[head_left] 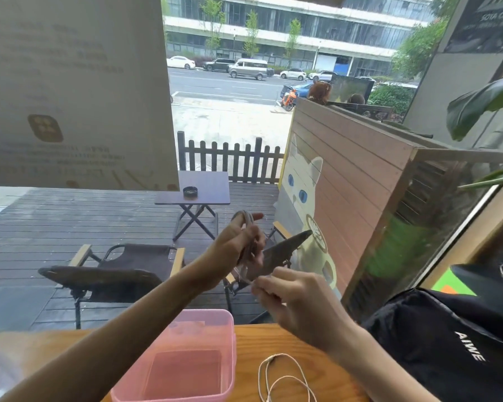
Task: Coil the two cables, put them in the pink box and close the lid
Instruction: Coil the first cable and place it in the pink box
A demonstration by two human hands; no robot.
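Raised above the table (273, 338): left hand (235, 245) gripping a looped grey cable (249, 224), right hand (296, 300) pinching its lower end. Below, open pink box (215, 323), with white cable (285, 378) lying loose to its right.

Grey cable (249, 239): bunched into loops, held up in the air above the table, well above the box; blurred, so the loop count can't be read. White cable (285, 378): thin, lying loose on the table in a couple of open loops, just right of the box, not touching it. Pink box (186, 358): translucent plastic, rectangular, upright on the table, open on top, nothing visible inside.
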